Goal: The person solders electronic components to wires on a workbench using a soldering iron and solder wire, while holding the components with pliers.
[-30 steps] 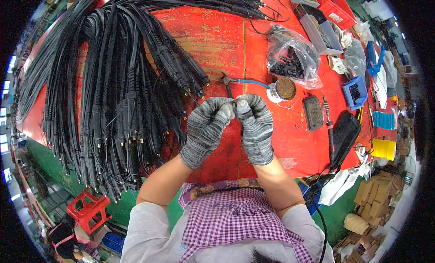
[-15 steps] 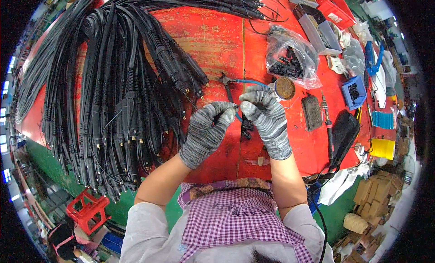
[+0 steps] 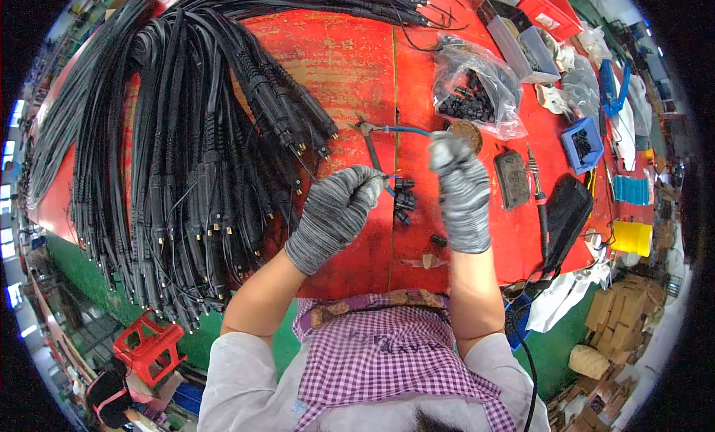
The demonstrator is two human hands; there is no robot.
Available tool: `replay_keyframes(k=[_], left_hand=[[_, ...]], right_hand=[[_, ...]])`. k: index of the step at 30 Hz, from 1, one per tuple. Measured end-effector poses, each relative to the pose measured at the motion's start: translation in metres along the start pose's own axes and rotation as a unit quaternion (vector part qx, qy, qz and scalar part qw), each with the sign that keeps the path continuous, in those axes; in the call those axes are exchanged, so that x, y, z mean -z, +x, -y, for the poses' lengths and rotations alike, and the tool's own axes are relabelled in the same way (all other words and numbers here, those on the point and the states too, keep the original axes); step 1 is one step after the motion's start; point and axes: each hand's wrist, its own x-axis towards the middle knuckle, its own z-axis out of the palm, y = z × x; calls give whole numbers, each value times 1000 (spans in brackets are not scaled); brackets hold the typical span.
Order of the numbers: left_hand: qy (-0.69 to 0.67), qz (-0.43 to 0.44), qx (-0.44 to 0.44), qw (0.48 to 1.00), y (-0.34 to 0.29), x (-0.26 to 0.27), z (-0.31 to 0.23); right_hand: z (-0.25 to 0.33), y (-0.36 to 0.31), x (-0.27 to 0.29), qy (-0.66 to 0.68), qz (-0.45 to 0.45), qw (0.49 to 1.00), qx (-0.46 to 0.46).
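Note:
In the middle of the red table, my left hand [image 3: 337, 212], in a grey striped glove, is closed in a pinch. A thin black cable [image 3: 307, 166] runs behind it from the bundle on the left, and fine wire ends [image 3: 390, 177] poke out at the fingertips. My right hand [image 3: 459, 186], gloved alike, is apart on the right, near a round tin of brown paste [image 3: 465, 134]; motion smears its fingers. Between the hands lie blue-handled pliers [image 3: 372, 138], partly overlapped by the right hand, and several small black parts [image 3: 404, 197].
Many black cables with plugs [image 3: 186, 156] cover the table's left side. On the right are a plastic bag of black parts [image 3: 477, 97], a dark block [image 3: 511, 179], a soldering iron [image 3: 538, 197] and a blue bin [image 3: 583, 145]. A red stool [image 3: 149, 346] stands below left.
My right hand has parted from the left and moved right, toward the tin. My left hand stays nearly in place, still pinched. The small black parts between them are more exposed.

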Motion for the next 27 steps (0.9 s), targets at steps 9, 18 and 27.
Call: replay_keyframes(k=[9,18,27], left_hand=[[-18,6,27,999,1,1,3],[22,-22,-24,999,6,-9,-4],[20,-16,13,1000,9,-11,-16]], right_hand=[[-28,8,61,-303,-184,928,118],[-101,57,92,-424,-186,872,162],[-47,26,60,-487,-136,821,266]])
